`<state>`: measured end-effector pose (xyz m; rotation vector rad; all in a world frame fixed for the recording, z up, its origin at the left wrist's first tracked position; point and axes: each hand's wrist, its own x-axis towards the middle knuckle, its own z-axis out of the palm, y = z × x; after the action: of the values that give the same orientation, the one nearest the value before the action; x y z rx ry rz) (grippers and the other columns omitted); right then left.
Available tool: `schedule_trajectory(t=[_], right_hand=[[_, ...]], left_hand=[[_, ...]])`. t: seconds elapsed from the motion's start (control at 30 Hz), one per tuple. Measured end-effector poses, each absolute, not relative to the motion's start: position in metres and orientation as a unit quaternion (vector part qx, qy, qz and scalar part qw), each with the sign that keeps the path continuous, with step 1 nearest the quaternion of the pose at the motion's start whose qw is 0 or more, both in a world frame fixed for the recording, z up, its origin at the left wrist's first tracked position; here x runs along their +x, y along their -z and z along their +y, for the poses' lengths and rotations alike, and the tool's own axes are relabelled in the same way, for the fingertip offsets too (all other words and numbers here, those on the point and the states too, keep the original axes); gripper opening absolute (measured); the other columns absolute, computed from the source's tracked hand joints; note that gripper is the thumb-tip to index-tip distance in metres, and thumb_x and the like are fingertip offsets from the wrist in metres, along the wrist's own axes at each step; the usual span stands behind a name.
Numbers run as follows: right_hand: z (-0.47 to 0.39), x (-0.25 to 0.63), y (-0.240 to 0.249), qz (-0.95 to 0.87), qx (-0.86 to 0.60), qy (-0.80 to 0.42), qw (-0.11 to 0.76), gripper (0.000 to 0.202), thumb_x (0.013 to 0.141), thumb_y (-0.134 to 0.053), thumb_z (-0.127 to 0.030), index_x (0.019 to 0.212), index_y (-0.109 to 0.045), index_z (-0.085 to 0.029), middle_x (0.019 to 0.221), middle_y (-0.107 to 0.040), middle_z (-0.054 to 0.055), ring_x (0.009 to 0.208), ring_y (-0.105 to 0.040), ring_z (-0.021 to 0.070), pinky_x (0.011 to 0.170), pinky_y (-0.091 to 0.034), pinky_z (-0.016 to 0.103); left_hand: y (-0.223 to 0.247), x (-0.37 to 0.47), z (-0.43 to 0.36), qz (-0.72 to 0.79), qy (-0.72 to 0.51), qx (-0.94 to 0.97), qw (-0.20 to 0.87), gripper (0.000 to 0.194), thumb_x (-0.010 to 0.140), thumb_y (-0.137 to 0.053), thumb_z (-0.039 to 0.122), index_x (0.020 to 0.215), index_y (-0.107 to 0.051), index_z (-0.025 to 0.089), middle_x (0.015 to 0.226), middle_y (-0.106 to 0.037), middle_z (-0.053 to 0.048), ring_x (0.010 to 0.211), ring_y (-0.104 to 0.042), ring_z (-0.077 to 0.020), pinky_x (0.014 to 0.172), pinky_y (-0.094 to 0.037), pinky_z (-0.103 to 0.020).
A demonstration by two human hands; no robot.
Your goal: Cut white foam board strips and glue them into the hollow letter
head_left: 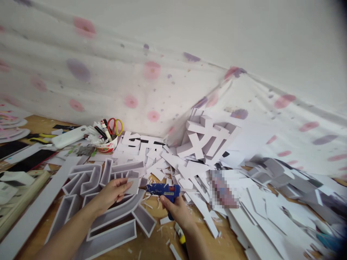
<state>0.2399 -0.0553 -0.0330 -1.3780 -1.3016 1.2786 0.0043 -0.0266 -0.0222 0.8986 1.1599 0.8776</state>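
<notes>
My right hand is wrapped round the handle of a blue hot glue gun, its nozzle pointing left. Between the fingers and thumb of my left hand is a small flat white board piece. The nozzle tip is close to the right edge of that piece; whether they touch I cannot tell. Beneath my left hand lies a hollow white character built from upright board strips, open side up. Part of it is hidden by my left arm.
White board offcuts cover the table's middle and right. A bowl holds pens and scissors. Finished white characters are stacked at the back. A yellow-and-black tool lies beside my right wrist. Flower-patterned sheeting lines the wall.
</notes>
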Motion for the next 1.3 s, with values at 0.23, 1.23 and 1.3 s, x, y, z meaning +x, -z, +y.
schedule_trajectory(t=[0.23, 1.23, 1.3], right_hand=[[-0.059, 0.243, 0.033, -0.526, -0.54, -0.515, 0.407, 0.057, 0.056, -0.063, -0.073, 0.071, -0.052, -0.02, 0.054, -0.049, -0.003, 0.052, -0.047, 0.0112, 0.049, -0.041, 0.023], [-0.049, 0.22, 0.036, -0.523, -0.559, -0.41, 0.496, 0.056, 0.066, -0.058, -0.069, 0.083, -0.066, -0.017, 0.061, -0.055, 0.003, 0.056, -0.048, 0.0155, 0.053, -0.042, 0.027], [-0.049, 0.219, 0.033, -0.53, -0.552, -0.408, 0.498, 0.056, 0.066, -0.058, -0.069, 0.083, -0.066, -0.016, 0.061, -0.056, 0.003, 0.058, -0.05, 0.0167, 0.056, -0.044, 0.028]], left_hand=[[0.023, 0.004, -0.025, 0.508, -0.387, 0.389, 0.664, 0.034, 0.052, -0.079, 0.038, 0.07, -0.063, 0.014, 0.057, -0.045, 0.007, 0.044, -0.027, -0.003, 0.042, -0.021, -0.019], [0.006, 0.01, -0.022, 0.452, -0.484, 0.053, 0.748, 0.027, 0.085, -0.045, -0.001, 0.067, -0.063, 0.006, 0.054, -0.06, -0.002, 0.042, -0.057, -0.0047, 0.042, -0.052, -0.01], [0.008, 0.01, -0.022, 0.449, -0.484, 0.042, 0.75, 0.026, 0.085, -0.046, -0.001, 0.067, -0.063, 0.005, 0.054, -0.06, -0.003, 0.042, -0.057, -0.0053, 0.042, -0.052, -0.01]])
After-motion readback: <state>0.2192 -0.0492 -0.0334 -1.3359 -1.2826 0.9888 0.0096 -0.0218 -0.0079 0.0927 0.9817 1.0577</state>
